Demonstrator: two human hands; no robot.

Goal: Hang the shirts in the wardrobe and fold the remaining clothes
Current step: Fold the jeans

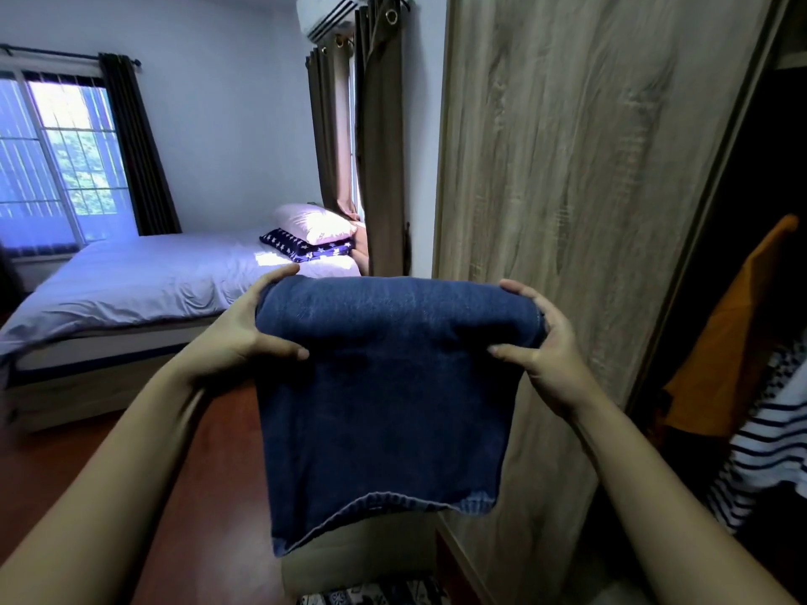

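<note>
A pair of dark blue jeans, folded over, hangs in the air in front of me. My left hand grips the folded top edge at its left end, thumb in front. My right hand grips the right end the same way. The hem hangs loose below. To the right stands the wooden wardrobe with its sliding door partly open. Inside hang an orange shirt and a navy-and-white striped shirt.
A bed with a pale sheet stands at the left, with a pink pillow on a star-patterned pillow. Dark curtains hang beside the wardrobe. A window is at the far left. The floor is reddish wood.
</note>
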